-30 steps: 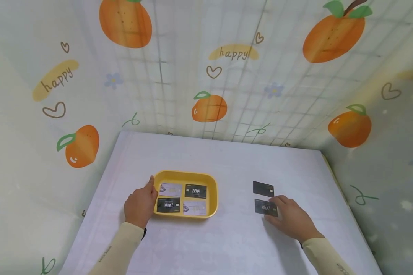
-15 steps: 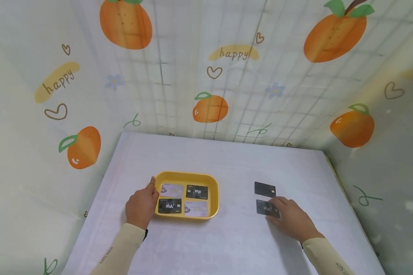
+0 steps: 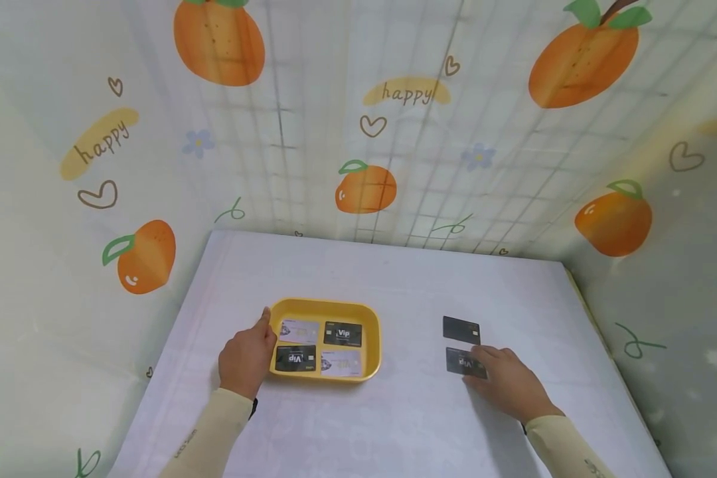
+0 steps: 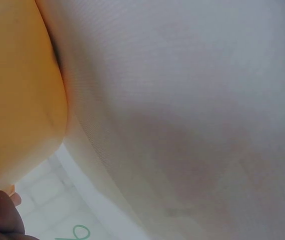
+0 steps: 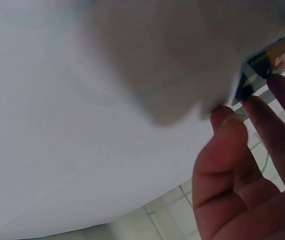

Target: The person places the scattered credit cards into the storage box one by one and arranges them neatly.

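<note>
At the left of a yellow tray point(image 3: 372, 345), my left hand point(image 3: 246, 362) grips its rim, the index finger or thumb lying along the edge. In the left wrist view the tray's outer wall point(image 4: 22, 95) fills the left side, with fingertips point(image 4: 2, 212) at its lower end. Inside the tray lie a black VIP card point(image 3: 343, 334), another black VIP card point(image 3: 295, 358) turned round, and two pale cards point(image 3: 340, 363). My right hand point(image 3: 508, 380) pinches the right end of a black VIP card point(image 3: 457, 361) by its edges, low at the tabletop. Its fingertips point(image 5: 250, 102) meet the card's edge.
Just behind the pinched card lies another black card with a chip point(image 3: 457, 328). A white cloth covers the table point(image 3: 394, 431). Curtains printed with oranges point(image 3: 367, 189) surround the table at the back and both sides.
The view shifts very slightly. Both hands, the tray and the cards stay in practically the same places.
</note>
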The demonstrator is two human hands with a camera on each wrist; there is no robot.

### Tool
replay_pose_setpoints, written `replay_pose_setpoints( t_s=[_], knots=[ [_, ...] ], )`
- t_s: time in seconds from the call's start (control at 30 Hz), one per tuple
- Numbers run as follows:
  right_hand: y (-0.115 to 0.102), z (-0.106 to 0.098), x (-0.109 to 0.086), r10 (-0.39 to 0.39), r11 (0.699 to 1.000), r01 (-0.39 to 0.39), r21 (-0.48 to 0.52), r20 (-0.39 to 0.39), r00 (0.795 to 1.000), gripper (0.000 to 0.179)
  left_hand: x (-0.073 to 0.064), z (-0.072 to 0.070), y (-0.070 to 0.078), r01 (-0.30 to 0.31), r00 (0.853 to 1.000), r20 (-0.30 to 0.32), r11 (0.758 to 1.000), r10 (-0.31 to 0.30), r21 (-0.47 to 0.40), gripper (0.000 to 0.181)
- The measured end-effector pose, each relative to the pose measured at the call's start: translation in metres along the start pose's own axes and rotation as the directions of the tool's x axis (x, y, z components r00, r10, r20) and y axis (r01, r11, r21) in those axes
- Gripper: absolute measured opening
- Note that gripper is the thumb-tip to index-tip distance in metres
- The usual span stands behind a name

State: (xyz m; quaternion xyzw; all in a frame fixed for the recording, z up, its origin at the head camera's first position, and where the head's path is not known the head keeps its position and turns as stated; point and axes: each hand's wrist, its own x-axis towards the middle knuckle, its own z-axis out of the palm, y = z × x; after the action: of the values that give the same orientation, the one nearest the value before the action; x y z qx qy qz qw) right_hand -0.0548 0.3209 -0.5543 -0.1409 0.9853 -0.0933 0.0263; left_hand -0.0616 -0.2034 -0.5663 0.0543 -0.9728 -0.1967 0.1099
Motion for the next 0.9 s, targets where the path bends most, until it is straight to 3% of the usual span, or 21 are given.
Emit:
replay_pose_setpoints(
  t_s=[0.47, 0.73, 0.9],
  knots=[
    [-0.0013, 0.0026, 0.0007, -0.042, 0.999, 0.043, 0.022, -0.051, 0.998, 0.044, -0.0007, -0.0058, 0.0009, 0.000, 1.000, -0.002, 1.000, 0.000, -0.017, 0.052],
    [-0.0044, 0.0046, 0.0023, -0.034, 0.998, 0.038, 0.053, -0.061, 0.998, 0.056, -0.0016, -0.0059, 0.0009, 0.020, 1.000, 0.005, 1.000, -0.020, -0.021, 0.051],
    [-0.0028, 0.0048, 0.0010, -0.030, 0.998, 0.033, 0.054, -0.066, 0.997, 0.055, -0.0002, -0.0034, 0.0020, 0.016, 1.000, 0.003, 1.000, -0.016, -0.014, 0.051]
  ],
)
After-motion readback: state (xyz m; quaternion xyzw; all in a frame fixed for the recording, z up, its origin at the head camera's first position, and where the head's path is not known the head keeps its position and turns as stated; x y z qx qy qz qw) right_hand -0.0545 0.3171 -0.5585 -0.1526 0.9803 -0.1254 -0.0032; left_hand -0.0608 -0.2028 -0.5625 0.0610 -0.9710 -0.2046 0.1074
